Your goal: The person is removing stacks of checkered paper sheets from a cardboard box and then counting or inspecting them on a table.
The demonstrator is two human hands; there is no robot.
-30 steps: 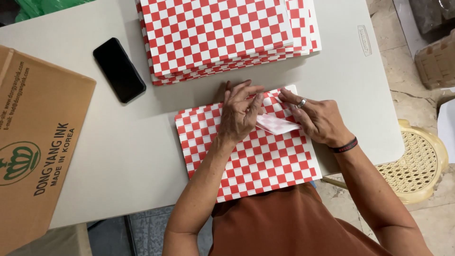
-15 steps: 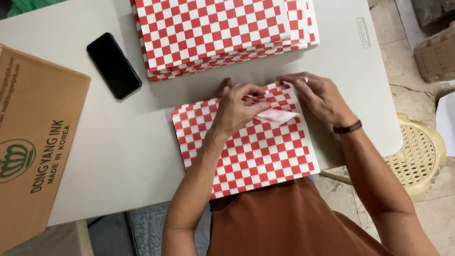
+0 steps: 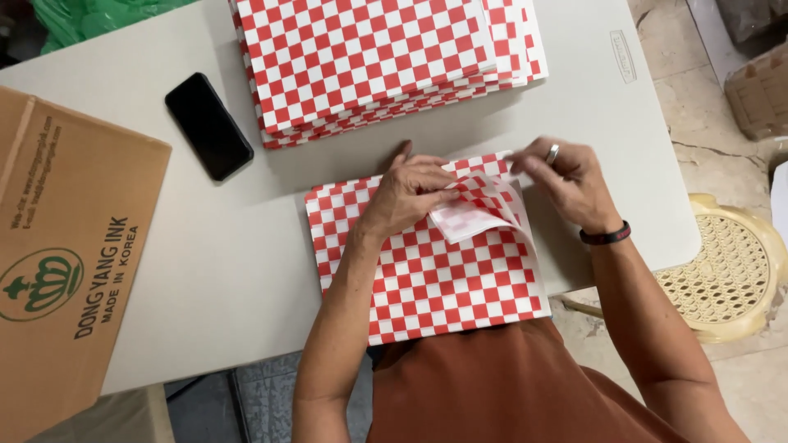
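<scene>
Pressing flat w/ your left hand (image 3: 408, 194), palm down, fingers spread, you pin the red-and-white checkered sheet (image 3: 427, 267) at the near table (image 3: 230, 271) edge. Your right hand (image 3: 562, 176), wrist bent, ring on one finger, pinches the sheet's far-right corner, peeled up & folded toward you. Checkered stack (image 3: 369, 61) lies beyond; black phone (image 3: 208, 125) & cardboard box (image 3: 70, 254) sit to your left.

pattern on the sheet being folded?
Red-and-white checks on the paper sheet; folded-up corner's underside paler. Head view.
</scene>
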